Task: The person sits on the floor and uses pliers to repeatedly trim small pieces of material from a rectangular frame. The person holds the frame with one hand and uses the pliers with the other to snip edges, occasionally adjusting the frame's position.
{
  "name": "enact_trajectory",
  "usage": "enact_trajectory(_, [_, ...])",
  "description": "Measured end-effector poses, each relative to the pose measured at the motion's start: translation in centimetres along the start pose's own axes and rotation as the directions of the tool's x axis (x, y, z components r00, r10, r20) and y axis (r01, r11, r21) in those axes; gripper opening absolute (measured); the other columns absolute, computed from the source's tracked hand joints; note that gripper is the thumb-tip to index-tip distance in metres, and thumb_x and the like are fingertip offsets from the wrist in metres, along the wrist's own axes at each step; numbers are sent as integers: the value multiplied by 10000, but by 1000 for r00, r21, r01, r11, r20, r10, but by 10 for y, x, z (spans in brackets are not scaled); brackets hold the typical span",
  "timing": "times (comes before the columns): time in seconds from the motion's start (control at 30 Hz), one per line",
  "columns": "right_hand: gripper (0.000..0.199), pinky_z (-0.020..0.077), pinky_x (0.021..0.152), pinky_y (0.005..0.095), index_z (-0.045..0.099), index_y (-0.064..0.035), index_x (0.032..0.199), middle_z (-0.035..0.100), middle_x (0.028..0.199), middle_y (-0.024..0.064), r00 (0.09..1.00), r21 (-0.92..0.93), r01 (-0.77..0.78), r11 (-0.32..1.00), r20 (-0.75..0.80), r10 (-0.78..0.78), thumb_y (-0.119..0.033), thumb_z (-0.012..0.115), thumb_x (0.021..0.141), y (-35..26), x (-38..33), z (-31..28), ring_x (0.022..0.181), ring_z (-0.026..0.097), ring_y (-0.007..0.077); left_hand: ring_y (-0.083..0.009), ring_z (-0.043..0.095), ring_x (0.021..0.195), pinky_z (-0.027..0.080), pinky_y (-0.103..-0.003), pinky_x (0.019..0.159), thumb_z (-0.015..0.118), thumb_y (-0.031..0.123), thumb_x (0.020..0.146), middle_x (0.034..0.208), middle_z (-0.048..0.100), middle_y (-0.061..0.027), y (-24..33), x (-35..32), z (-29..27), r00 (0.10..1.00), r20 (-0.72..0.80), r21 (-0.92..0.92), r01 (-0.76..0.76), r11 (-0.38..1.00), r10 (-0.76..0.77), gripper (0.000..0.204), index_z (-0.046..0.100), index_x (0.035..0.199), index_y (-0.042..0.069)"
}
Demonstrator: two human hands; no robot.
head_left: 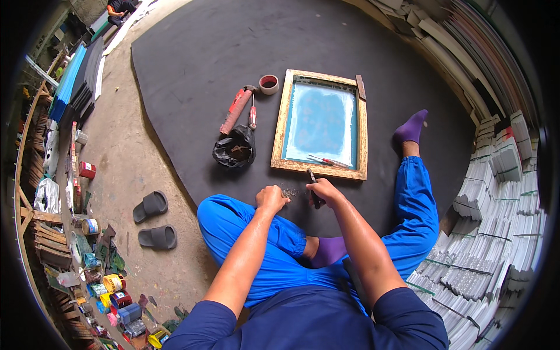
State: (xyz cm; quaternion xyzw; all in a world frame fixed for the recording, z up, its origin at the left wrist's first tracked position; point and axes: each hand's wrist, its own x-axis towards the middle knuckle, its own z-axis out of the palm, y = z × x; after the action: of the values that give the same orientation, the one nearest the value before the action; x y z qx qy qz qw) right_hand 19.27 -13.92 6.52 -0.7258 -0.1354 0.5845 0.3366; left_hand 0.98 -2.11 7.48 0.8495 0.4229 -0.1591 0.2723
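Observation:
I sit on a dark mat (198,52) with a wooden-framed printing screen (322,123) lying flat in front of me, its mesh pale blue. My right hand (324,191) grips a small dark-handled tool (314,185) just below the frame's near edge. My left hand (272,197) is closed in a fist on the mat beside it, close to a small patch of light scrapings (289,191). A red-handled tool (328,161) rests on the screen's lower part.
A black plastic bag (234,148), a red roller (235,109), a red screwdriver (252,115) and a tape roll (268,84) lie left of the frame. Grey slippers (153,220) and paint cans (114,290) sit at left. Stacked sheets (496,221) line the right.

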Motion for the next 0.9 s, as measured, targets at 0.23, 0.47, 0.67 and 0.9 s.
enact_trajectory(0.23, [371, 571, 575, 472, 591, 65, 1067, 670, 871, 190, 994, -25, -85, 996, 62, 86, -282, 628, 942, -11, 13, -13, 725, 711, 322, -345, 734, 910, 581, -453, 797, 816, 468, 771, 930, 753, -170, 1, 2, 1, 1000, -13, -37, -9, 999, 9, 347, 810, 895, 144])
enact_trajectory(0.47, [360, 599, 663, 513, 578, 36, 1152, 703, 941, 229, 953, -1, -259, 966, 162, 256, -248, 629, 937, -41, 6, -39, 825, 732, 358, -342, 735, 898, 581, -446, 785, 796, 476, 787, 925, 755, -159, 2, 5, 1, 1000, -21, -72, -14, 997, 13, 334, 812, 902, 163])
enact_trajectory(0.67, [336, 581, 576, 443, 616, 9, 1127, 720, 872, 221, 923, -78, -328, 941, 187, 337, -254, 654, 922, -54, 11, -53, 717, 729, 308, -329, 737, 874, 580, -432, 768, 788, 476, 793, 895, 757, -145, 4, 8, 3, 1000, -19, -97, -21, 995, 19, 311, 815, 902, 185])
enact_trajectory(0.9, [200, 445, 383, 361, 655, 31, 820, 626, 657, 135, 996, -131, -93, 987, 1, 94, -167, 639, 838, -12, 21, -24, 462, 591, 210, -325, 738, 853, 579, -431, 758, 792, 467, 789, 867, 755, -141, 6, 10, 6, 999, -35, -102, -11, 995, 8, 299, 811, 863, 178])
